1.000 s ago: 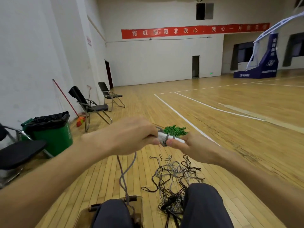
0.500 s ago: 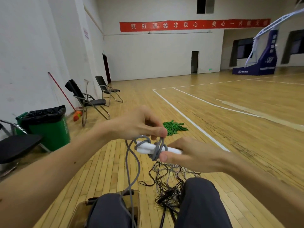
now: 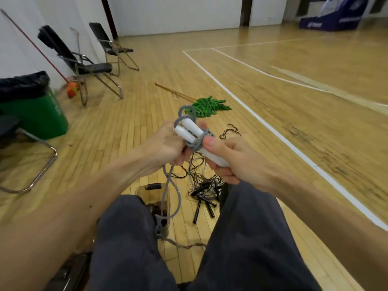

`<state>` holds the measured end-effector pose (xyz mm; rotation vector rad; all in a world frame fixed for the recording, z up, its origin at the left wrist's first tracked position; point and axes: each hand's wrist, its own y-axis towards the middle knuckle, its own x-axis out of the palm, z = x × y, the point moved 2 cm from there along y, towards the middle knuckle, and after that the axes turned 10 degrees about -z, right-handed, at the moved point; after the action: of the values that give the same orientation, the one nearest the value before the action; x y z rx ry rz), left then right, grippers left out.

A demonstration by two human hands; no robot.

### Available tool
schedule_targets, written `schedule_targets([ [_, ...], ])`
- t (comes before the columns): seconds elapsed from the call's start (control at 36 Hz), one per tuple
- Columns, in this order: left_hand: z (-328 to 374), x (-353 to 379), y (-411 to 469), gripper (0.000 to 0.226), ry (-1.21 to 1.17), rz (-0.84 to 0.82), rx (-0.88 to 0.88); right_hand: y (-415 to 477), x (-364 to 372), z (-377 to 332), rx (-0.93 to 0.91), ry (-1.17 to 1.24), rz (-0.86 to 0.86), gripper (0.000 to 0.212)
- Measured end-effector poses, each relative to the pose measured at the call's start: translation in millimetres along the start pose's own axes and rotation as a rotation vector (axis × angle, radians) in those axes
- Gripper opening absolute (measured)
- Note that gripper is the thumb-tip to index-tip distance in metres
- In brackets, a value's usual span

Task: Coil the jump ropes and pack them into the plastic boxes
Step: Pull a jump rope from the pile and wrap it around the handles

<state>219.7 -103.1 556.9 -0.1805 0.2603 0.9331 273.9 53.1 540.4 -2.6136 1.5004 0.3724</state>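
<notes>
— Grip status?
— The left hand (image 3: 168,141) is curled round the upper ends of the paired white handles (image 3: 189,130). The right hand (image 3: 233,158) is curled round their lower ends, with the thumb pressing on the wrapped turns.
— Rope location?
— The grey rope (image 3: 179,198) hangs from the handles into the clear plastic box (image 3: 144,191) on the floor. The black jump ropes (image 3: 201,185) lie tangled beside the box.
</notes>
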Motion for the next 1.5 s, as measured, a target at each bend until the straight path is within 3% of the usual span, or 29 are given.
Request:
schedule_targets([
  [0.17,-35,16,-7,0.037,-0.124,-0.133,-0.128,10,-6,31,0.106,0.092,0.100,0.057],
  [0.36,-69,17,-1,0.021,-0.101,-0.236,-0.215,23,-20,78,0.230,0.111,0.238,0.064],
  [0.53,-94,16,7,0.027,-0.157,-0.266,-0.285,35,-29,108,0.341,0.074,0.319,0.063],
  [0.58,-99,12,10,0.022,0.000,-0.255,-0.275,42,-28,117,0.369,0.014,0.318,0.067],
  [0.67,-96,3,12,0.014,0.452,-0.276,-0.134,52,-23,125,0.421,-0.070,0.271,0.067],
  [0.78,-73,-14,22,0.029,1.064,-0.377,-0.046,62,-10,129,0.471,-0.158,0.109,0.062],
  [0.89,-47,-31,43,0.035,1.334,-0.463,0.046,66,0,127,0.504,-0.176,-0.023,0.066],
  [0.97,-44,-38,53,0.038,1.262,-0.516,0.104,70,5,128,0.484,-0.179,-0.110,0.066],
  [1.11,-57,-48,65,0.010,0.923,-0.527,0.060,66,10,131,0.447,-0.057,-0.192,0.067],
  [1.39,-87,-49,74,0.021,0.448,-0.567,-0.062,57,24,132,0.410,0.016,-0.308,0.067],
  [1.5,-95,-43,77,0.020,0.418,-0.643,-0.132,58,28,133,0.395,-0.026,-0.328,0.061],
])
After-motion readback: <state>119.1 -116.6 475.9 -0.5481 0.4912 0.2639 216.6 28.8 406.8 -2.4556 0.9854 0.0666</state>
